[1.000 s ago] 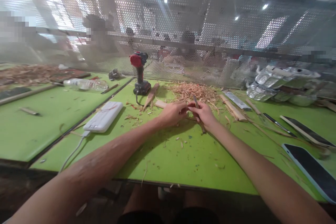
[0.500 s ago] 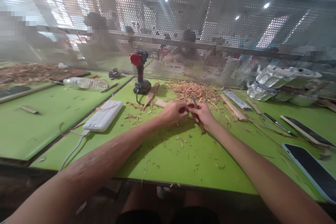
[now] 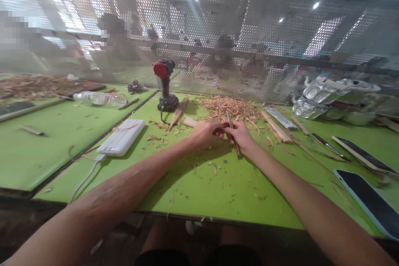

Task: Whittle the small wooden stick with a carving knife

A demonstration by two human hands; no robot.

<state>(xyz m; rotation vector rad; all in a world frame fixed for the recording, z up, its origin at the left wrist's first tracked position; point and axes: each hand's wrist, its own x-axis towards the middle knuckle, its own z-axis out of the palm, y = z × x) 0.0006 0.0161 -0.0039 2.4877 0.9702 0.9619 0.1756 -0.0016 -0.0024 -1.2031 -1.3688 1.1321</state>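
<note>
My left hand (image 3: 205, 132) is closed around a flat pale piece of wood (image 3: 189, 122), whose end pokes out on its left side. The rest of the wood is hidden by the fingers. My right hand (image 3: 242, 137) grips a slim carving knife (image 3: 230, 119), its blade end pointing away and its handle end showing below the palm. The fingertips of both hands meet above the green table (image 3: 218, 195). Just behind them lies a heap of thin wood shavings (image 3: 230, 107).
A red and black cordless drill (image 3: 165, 85) stands behind left, beside a pointed wood piece (image 3: 178, 113). A white power bank (image 3: 122, 137) with a cable lies left. On the right are a wood strip (image 3: 277, 128), a phone (image 3: 366, 199) and foil-like packages (image 3: 333, 97). Perforated mesh (image 3: 193, 70) borders the back.
The knife in my right hand has tilted slightly, and its blade now catches more light. My left hand has stayed nearly in place. The whole view has shifted very slightly.
</note>
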